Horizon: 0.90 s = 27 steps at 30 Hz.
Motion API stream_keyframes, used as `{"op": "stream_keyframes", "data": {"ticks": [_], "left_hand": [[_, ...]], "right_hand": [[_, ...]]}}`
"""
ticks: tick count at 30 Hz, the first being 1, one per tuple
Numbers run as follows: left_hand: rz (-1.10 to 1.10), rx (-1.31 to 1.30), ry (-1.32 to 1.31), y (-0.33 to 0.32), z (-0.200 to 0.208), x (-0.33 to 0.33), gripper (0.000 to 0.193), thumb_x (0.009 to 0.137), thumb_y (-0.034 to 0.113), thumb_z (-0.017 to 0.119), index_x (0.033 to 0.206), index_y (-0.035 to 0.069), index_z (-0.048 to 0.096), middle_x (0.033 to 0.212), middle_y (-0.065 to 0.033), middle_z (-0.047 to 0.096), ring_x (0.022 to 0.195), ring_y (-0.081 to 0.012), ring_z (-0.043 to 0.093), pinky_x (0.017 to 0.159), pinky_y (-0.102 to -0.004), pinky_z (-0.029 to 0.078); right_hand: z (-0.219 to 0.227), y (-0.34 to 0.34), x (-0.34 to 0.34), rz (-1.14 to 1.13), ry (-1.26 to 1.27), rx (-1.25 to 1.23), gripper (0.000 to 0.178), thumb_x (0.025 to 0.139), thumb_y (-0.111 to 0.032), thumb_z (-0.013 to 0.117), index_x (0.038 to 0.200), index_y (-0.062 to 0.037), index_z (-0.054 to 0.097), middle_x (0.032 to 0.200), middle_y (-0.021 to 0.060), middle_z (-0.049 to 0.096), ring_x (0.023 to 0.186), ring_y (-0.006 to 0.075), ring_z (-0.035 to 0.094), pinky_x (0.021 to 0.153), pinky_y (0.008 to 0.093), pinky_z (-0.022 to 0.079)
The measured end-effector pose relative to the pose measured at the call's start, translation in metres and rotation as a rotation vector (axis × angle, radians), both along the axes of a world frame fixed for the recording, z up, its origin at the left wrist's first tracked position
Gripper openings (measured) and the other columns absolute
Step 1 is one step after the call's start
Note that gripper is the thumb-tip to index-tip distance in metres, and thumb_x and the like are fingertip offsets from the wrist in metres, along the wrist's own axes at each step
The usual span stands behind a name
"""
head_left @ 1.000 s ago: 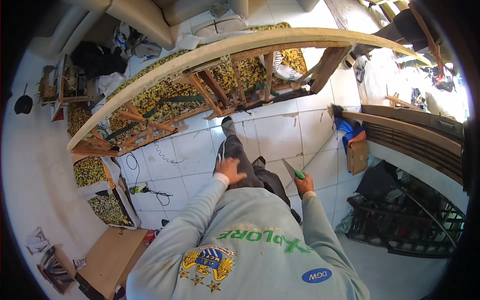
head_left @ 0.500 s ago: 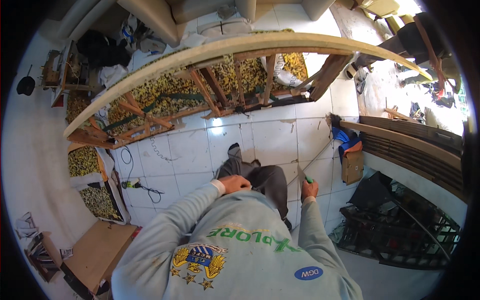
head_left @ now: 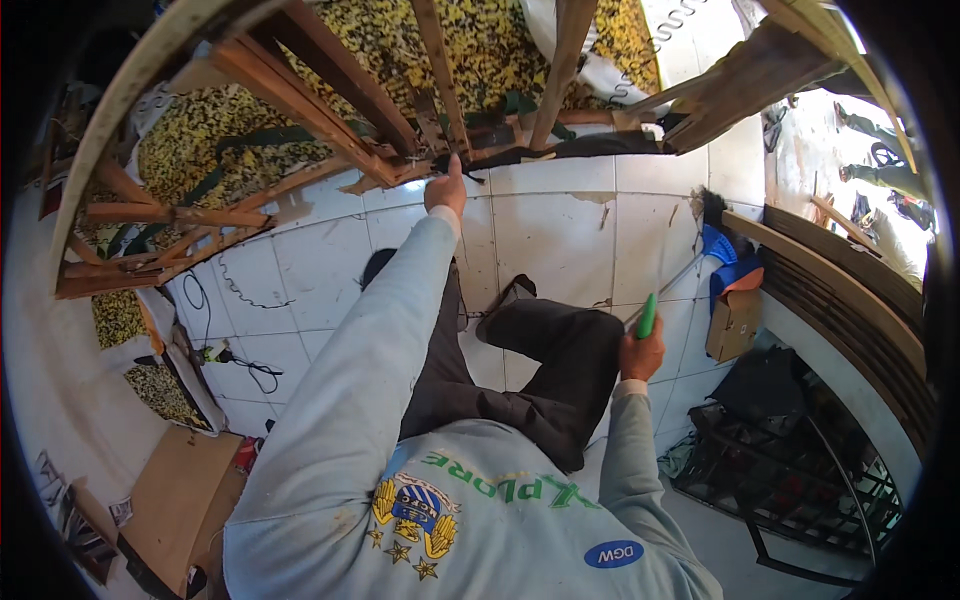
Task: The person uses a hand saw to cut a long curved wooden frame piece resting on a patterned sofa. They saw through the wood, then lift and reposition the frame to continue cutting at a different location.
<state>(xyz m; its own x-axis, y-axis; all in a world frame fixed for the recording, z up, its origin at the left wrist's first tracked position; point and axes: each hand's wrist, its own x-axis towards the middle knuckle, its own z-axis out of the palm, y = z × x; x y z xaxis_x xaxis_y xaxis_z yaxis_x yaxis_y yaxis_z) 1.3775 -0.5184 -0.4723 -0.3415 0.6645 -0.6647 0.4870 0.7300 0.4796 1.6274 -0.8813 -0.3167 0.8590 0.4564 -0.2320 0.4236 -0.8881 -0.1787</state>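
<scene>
My left hand point(head_left: 447, 193) reaches out to the lower rail of a large wooden furniture frame point(head_left: 330, 110). One finger points up against the rail beside a dark fabric strip point(head_left: 560, 148); the other fingers are curled, and whatever they hold is hidden. Lower down on the right, my right hand point(head_left: 641, 355) is closed around the green handle of a knife point(head_left: 647, 316). The handle stands upward, and little of the blade shows. My bent legs, in dark trousers, lie between the two hands.
Yellow-and-black patterned fabric point(head_left: 400, 50) lies behind the frame. To the right are a blue brush point(head_left: 716, 244), a cardboard box point(head_left: 735, 325), long slatted boards point(head_left: 850, 290) and a black rack point(head_left: 800, 450). A corded green tool point(head_left: 215, 352) sits on the floor tiles at left.
My left hand has gone from my lap forward to the frame's lower rail. The frame now appears closer. My right hand still holds the knife, its green handle now pointing up.
</scene>
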Motion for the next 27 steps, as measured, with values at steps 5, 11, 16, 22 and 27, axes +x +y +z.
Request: {"op": "stream_keyframes", "data": {"ticks": [5,11,16,22,27], "left_hand": [[-0.161,0.375,0.068,-0.007,-0.017,0.003,0.051,0.104,0.049,0.065,0.095,-0.001,0.072,0.094,-0.0216,0.076,0.093,-0.0425,0.072,0.085,-0.05,0.055],[-0.457,0.552,0.228,-0.02,-0.03,-0.012,0.037,0.102,0.038,0.058,0.102,0.004,0.071,0.103,-0.0245,0.075,0.098,-0.0452,0.071,0.086,-0.0556,0.056],[-0.591,0.537,0.235,-0.008,-0.031,-0.015,0.034,0.101,0.038,0.06,0.099,0.005,0.07,0.097,-0.023,0.074,0.094,-0.0481,0.07,0.086,-0.0574,0.056],[-0.454,0.824,-0.196,-0.03,0.041,-0.011,0.041,0.103,0.03,0.074,0.137,0.01,0.064,0.084,-0.0073,0.064,0.076,-0.0219,0.065,0.074,-0.0366,0.057],[-0.496,1.178,-0.22,0.027,0.122,0.011,0.088,0.101,0.028,0.076,0.17,0.003,0.027,0.085,-0.0045,0.065,0.071,-0.0188,0.064,0.07,-0.0354,0.056]], "right_hand": [[-0.073,-0.021,0.033,-0.055,-0.125,0.155,0.04,0.099,-0.023,0.072,0.138,-0.0126,0.068,0.114,0.0199,0.079,0.099,0.0457,0.076,0.083,0.0536,0.058],[-0.181,-0.042,0.021,0.023,-0.11,0.103,0.048,0.101,-0.027,0.069,0.147,-0.022,0.059,0.112,0.0189,0.079,0.096,0.0448,0.076,0.081,0.055,0.058],[-0.292,-0.076,0.006,0.113,0.072,0.141,0.047,0.105,-0.029,0.065,0.149,-0.0236,0.051,0.106,0.0213,0.078,0.094,0.0478,0.075,0.078,0.0569,0.056],[-0.324,-0.072,-0.001,-0.004,0.178,0.19,0.054,0.103,-0.028,0.068,0.151,-0.0239,0.042,0.109,0.0258,0.077,0.1,0.05,0.073,0.086,0.0576,0.054],[-0.299,-0.032,0.0,-0.045,0.185,0.088,0.058,0.102,-0.021,0.067,0.152,-0.0212,0.039,0.109,0.0307,0.075,0.101,0.0527,0.072,0.089,0.0589,0.052]]}}
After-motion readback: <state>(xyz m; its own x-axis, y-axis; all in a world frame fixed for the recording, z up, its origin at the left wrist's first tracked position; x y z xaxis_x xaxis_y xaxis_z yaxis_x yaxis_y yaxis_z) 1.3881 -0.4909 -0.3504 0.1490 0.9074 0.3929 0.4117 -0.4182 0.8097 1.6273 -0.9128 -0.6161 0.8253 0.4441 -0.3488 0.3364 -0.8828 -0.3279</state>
